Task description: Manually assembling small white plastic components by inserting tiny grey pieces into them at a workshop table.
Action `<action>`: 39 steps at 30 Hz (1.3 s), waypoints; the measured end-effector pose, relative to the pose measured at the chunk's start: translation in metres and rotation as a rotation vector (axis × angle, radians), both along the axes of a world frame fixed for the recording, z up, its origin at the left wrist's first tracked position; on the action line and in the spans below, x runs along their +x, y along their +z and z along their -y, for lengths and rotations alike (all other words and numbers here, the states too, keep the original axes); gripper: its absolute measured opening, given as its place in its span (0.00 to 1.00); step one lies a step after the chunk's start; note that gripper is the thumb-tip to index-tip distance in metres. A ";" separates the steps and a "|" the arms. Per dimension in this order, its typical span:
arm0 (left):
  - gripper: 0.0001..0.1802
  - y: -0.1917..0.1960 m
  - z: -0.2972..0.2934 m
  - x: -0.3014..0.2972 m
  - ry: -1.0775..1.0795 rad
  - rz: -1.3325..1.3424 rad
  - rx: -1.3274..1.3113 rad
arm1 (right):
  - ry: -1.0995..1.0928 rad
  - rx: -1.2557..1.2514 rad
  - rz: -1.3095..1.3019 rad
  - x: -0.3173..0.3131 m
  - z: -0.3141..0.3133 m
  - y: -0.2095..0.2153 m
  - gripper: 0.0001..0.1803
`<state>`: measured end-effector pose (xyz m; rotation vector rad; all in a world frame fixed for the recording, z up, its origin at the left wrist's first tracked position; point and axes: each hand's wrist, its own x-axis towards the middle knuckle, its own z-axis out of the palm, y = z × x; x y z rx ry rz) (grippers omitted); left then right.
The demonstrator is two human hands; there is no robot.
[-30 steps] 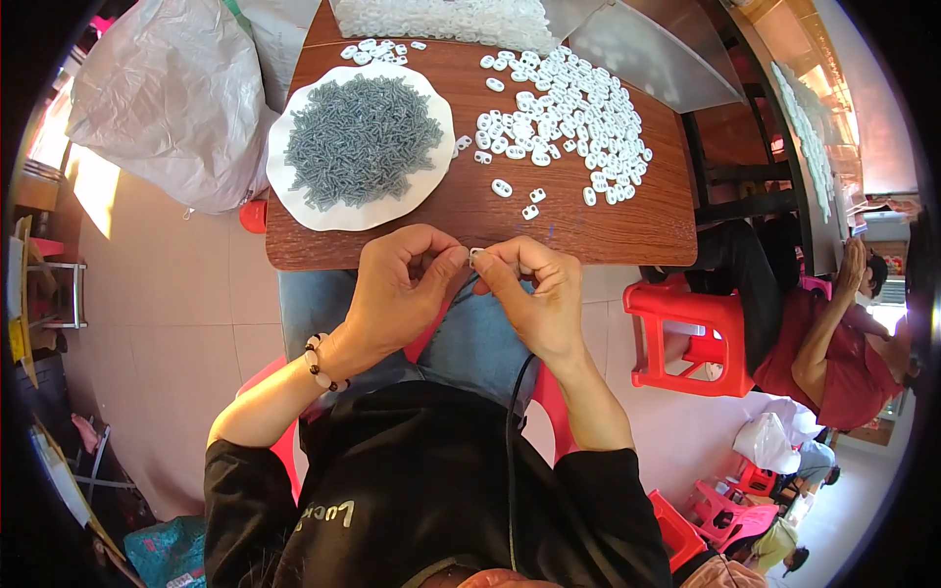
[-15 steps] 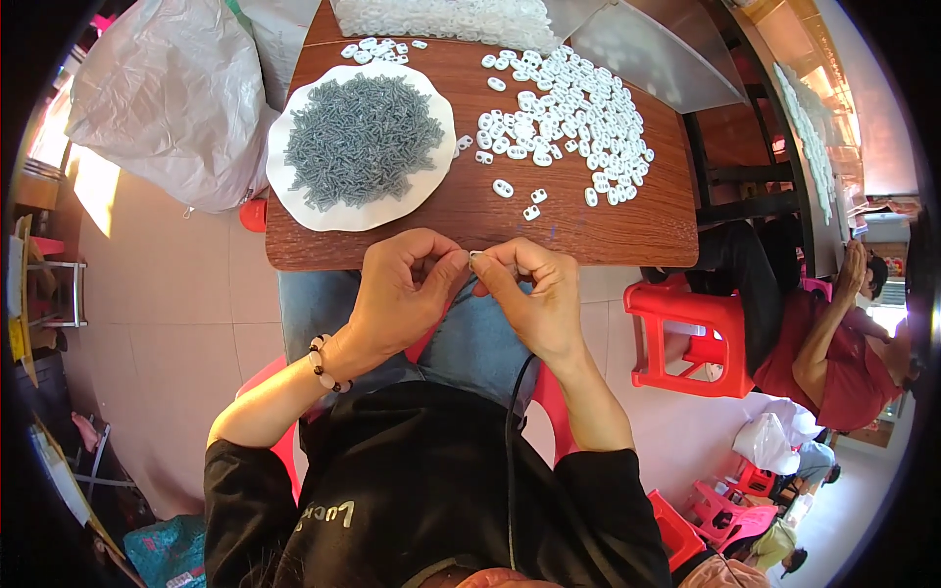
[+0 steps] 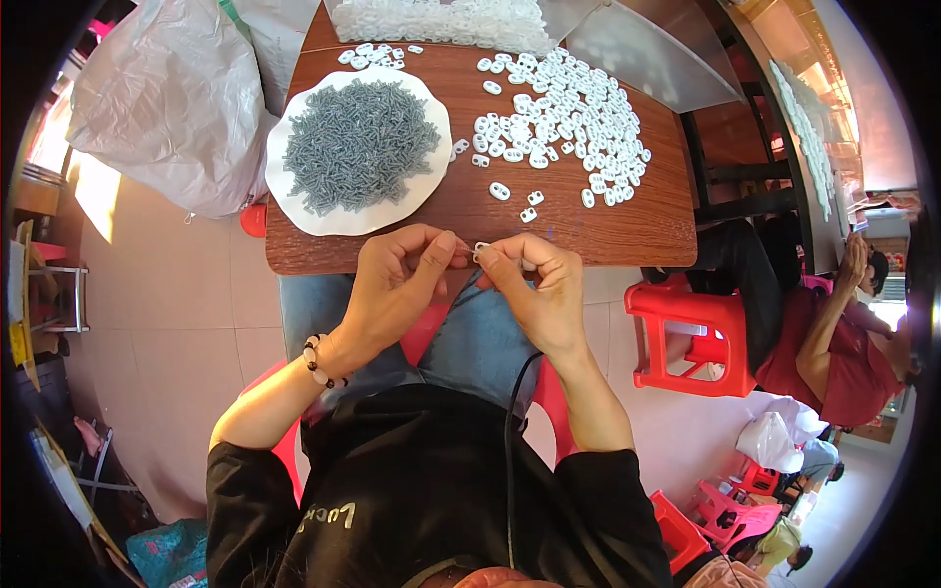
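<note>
At the near edge of the brown surface (image 3: 627,230), a small white clip (image 3: 481,249) is being pinched between the closed fingertips of the left hand (image 3: 397,284) and the right hand (image 3: 534,289), equally near.

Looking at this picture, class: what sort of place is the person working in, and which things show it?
Probably an informal small-parts assembly spot. A wooden table holds a white plate heaped with small grey pieces and scattered white plastic pieces. Both hands, left hand and right hand, pinch one small piece; red plastic stools stand nearby.
</note>
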<state>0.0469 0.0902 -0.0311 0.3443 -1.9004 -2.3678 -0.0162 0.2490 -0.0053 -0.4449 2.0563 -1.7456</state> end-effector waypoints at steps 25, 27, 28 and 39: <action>0.08 -0.006 -0.001 0.003 -0.004 0.063 0.008 | 0.021 0.072 -0.028 0.003 0.002 0.003 0.07; 0.08 -0.005 -0.001 0.003 0.007 0.062 0.002 | 0.029 0.082 -0.025 0.002 0.001 0.004 0.07; 0.08 -0.004 -0.002 0.003 0.017 0.065 -0.002 | 0.031 0.079 -0.028 0.002 0.002 0.004 0.07; 0.09 -0.004 -0.002 0.003 0.016 0.045 -0.038 | 0.060 0.106 -0.032 0.002 0.000 0.002 0.07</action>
